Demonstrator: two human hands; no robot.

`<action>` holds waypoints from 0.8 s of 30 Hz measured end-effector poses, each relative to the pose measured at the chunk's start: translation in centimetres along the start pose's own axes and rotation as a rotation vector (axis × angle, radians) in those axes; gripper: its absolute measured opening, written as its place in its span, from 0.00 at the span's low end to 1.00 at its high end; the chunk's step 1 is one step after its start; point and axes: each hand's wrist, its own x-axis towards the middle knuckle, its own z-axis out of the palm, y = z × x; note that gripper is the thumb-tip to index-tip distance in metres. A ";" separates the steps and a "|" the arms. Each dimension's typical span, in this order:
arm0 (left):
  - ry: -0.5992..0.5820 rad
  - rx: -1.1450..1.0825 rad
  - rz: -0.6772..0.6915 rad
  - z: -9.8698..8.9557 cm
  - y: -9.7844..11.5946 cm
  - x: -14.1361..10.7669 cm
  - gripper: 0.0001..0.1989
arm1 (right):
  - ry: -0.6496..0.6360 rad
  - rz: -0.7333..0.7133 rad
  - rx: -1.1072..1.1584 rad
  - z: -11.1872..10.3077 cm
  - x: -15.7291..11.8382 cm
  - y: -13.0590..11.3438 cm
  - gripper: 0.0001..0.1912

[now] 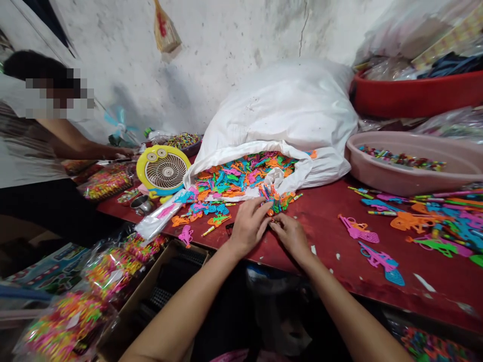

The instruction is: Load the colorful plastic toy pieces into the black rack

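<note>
Over the red table (324,221), left hand (247,229) arches beside right hand (293,236).

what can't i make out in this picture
Head view:
- What the left hand and right hand hold: small, mostly covered by their fingers.
- Deeper contents of the white sack: hidden by its cloth.
- Red basin's far right: cut off by the right edge.
- What the co-worker's hand handles: too small, blurred.

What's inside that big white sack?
Through its open mouth, the white sack shows lots of plastic pieces in orange, blue, green and pink. The cloth covers the rest, so what's deeper inside can't be seen.
</note>
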 end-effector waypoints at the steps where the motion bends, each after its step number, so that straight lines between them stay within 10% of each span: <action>1: 0.085 -0.051 -0.088 0.6 0.4 -0.9 0.14 | 0.007 -0.007 -0.016 0.0 0.0 -0.1 0.11; 12: 0.142 -0.392 -0.583 6.3 1.0 -3.9 0.09 | -0.002 0.034 0.052 0.1 -1.1 0.0 0.13; 24: -0.033 -0.212 -0.511 7.3 0.7 -3.1 0.07 | 0.023 -0.070 -0.031 -2.8 -0.7 -3.0 0.12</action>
